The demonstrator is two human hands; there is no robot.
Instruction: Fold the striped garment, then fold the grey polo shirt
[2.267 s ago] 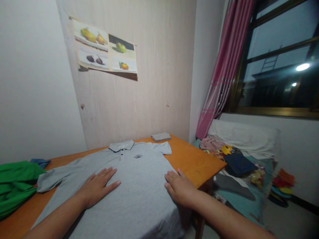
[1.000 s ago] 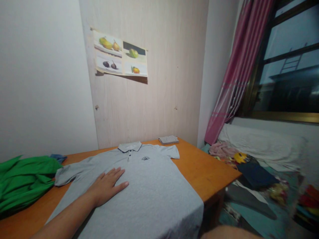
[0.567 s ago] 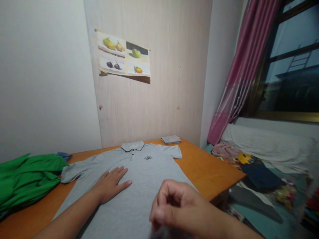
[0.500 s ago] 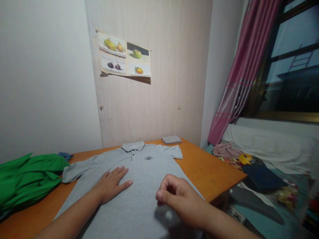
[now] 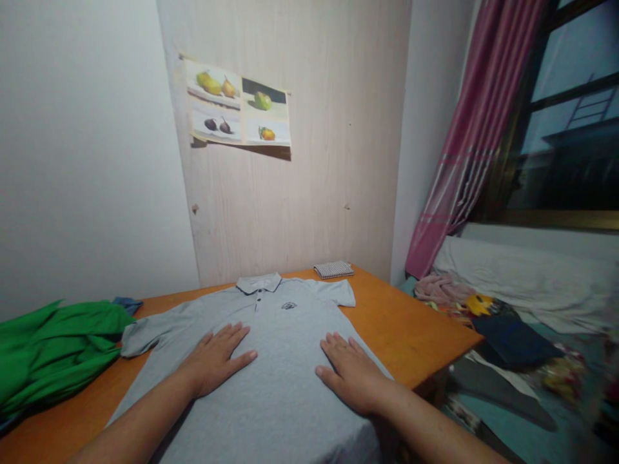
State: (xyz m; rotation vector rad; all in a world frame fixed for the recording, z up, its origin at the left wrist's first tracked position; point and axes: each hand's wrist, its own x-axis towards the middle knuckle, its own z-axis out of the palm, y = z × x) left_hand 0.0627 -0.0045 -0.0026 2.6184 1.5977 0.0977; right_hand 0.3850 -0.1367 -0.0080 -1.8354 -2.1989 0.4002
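A light grey polo shirt (image 5: 275, 361) lies spread face up, its collar towards the wall and a small dark emblem on the chest. My left hand (image 5: 217, 359) rests flat on the shirt's left half, thumb stretched out. On the right half, my right hand (image 5: 351, 370) also lies flat, palm down with the fingers out. Neither hand grips anything. The shirt's lower end runs out of view at the bottom.
The orange table (image 5: 411, 322) has its right edge near my right arm. A green garment (image 5: 62, 348) lies heaped at the left. A checked folded cloth (image 5: 333, 270) sits at the back edge. Clothes and bags, including a dark blue piece (image 5: 515, 341), lie beyond the table at right.
My right hand was raised above the shirt with its fingers curled; it has come down, opened and flattened on the fabric. My left hand has stayed in place.
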